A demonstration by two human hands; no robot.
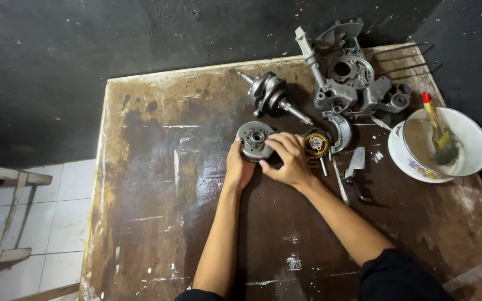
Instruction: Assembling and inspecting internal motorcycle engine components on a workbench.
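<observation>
- Wooden table (157, 223) is carrying everything, stained and scuffed.
- Engine casing (350, 78) is lying at the far right, a bowl (464, 139) with a brush beside it.
- Crankshaft (271, 95) is sitting just beyond the hands, long axis running left-right.
- Round metal disc (254, 137) is lying flat mid-table, directly under the fingers.
- Left hand (238, 167) is gripping the disc's near-left edge; right hand (288, 159) is curling over its right side. Both are touching it.
- Small gear (316, 144) is sitting just right of the right hand.
</observation>
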